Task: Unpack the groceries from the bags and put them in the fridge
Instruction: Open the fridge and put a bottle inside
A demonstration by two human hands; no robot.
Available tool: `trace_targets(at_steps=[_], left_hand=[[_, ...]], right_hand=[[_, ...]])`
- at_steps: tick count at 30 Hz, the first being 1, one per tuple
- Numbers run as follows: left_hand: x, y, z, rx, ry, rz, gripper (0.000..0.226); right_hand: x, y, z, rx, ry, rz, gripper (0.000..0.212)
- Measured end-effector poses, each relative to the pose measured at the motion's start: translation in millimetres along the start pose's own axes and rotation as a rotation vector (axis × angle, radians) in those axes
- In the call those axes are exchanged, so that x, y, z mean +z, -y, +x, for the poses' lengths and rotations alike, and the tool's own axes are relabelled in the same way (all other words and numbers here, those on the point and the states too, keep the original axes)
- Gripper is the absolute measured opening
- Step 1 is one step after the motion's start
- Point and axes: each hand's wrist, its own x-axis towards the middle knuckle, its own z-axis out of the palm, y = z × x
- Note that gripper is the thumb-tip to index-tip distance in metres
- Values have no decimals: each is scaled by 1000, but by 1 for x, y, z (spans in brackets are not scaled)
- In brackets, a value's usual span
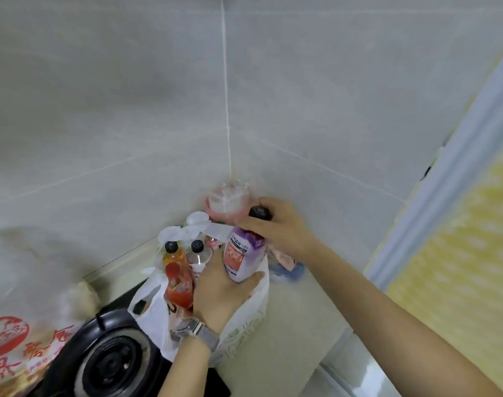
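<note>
The purple bottle [243,257] is held over the white bag [244,316] on the table [296,325]. The right hand [278,227] has fingers clamped round its neck just under the black cap; the left hand [221,290] cups its base, fingers curled round it. Probably full, so heavy-ish, stiff plastic, likely slick. Long axis tilted, cap pointing up and toward the wall corner.
</note>
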Motion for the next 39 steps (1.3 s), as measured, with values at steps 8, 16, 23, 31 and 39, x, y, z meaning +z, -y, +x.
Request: trace_targets(at_steps=[8, 16, 23, 31, 39], left_hand=[[96, -71, -49, 6, 541, -169, 36], [229, -169, -147, -144, 1091, -402, 44], [353, -276, -248, -82, 1392, -448, 58], [462, -387, -357, -89, 1613, -529, 54], [556, -465, -413, -141, 1806, -542, 27]], right_hand=[[-122, -42, -117, 247, -215, -61, 26], [-241, -116, -350, 609, -725, 24, 13], [-343, -151, -533, 900, -923, -488, 36], [-422, -160, -721, 1330, -1009, -637, 18], [-505, -168, -815, 1584, -1095, -688, 21]])
